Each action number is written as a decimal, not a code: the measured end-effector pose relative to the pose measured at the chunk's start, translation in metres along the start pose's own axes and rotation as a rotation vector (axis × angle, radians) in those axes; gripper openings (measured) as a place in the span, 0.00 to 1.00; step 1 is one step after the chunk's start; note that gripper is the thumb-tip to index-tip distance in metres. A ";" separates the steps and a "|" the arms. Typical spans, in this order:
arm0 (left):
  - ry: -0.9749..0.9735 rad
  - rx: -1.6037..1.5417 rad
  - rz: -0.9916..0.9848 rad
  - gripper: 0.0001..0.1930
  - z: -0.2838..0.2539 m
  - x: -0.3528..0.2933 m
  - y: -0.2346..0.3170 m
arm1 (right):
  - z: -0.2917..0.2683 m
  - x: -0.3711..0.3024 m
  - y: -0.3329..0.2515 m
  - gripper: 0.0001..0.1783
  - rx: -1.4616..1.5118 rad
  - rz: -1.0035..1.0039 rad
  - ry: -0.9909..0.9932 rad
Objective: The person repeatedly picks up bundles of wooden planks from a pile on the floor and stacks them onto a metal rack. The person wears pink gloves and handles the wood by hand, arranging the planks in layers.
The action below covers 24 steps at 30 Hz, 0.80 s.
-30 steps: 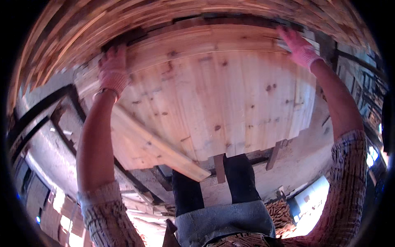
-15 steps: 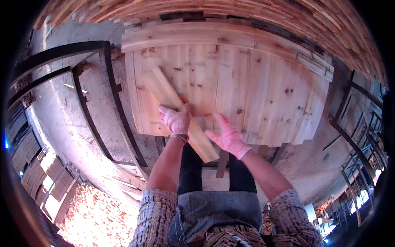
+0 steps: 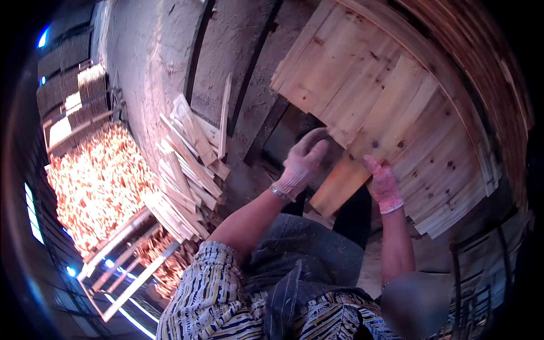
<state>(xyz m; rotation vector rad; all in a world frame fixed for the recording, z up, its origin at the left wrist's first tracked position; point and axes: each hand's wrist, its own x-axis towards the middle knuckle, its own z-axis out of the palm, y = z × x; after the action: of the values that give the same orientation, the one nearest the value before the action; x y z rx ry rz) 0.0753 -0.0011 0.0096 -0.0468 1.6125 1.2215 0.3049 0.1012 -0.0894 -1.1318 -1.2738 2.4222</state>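
A long narrow wooden board (image 3: 343, 180) lies across a layer of planks (image 3: 419, 122), its near end sticking out over the edge toward my apron. My right hand (image 3: 385, 184), in a pale pink knit glove, holds the board's right edge, thumb uppermost. Some of its fingers are hidden. To the left of the board, my gloved left hand (image 3: 305, 161) is in the air, fingers apart and slightly blurred, with nothing in it. A thin band circles the left wrist.
Loose wooden offcuts (image 3: 192, 158) lie in a heap on the floor to my left. Beyond them is a bright pile of wood scraps (image 3: 99, 181) behind a wooden frame (image 3: 122, 283). Dark metal rails (image 3: 249, 79) run along the floor. Stacked boards (image 3: 481, 62) rise behind the planks.
The view has swung to the left. My left hand has let go of the board and moved off it. My right hand, open before, now grips the board's edge.
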 end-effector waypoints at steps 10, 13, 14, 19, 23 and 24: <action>0.682 1.159 -0.399 0.45 -0.356 0.028 -0.036 | 0.128 0.043 -0.091 0.49 0.628 0.296 -0.105; 0.558 1.050 -0.650 0.44 -0.423 0.090 -0.044 | 0.185 0.072 -0.064 0.53 0.673 0.400 -0.070; 0.583 1.007 -0.531 0.44 -0.436 0.103 -0.050 | 0.199 0.074 -0.053 0.54 0.693 0.427 -0.052; 0.511 1.139 -0.507 0.43 -0.482 0.160 -0.082 | 0.239 0.049 0.004 0.54 0.738 0.437 0.100; 0.434 1.483 -0.447 0.38 -0.504 0.187 -0.103 | 0.240 0.027 0.017 0.45 0.885 0.416 0.105; 0.318 1.498 -0.375 0.36 -0.511 0.182 -0.099 | 0.239 0.021 0.010 0.43 0.933 0.370 0.117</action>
<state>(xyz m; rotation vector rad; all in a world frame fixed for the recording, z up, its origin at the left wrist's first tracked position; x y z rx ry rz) -0.3043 -0.3180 -0.2350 0.3999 2.2852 -0.4770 0.1258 -0.0455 -0.0258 -1.2049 0.1795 2.6136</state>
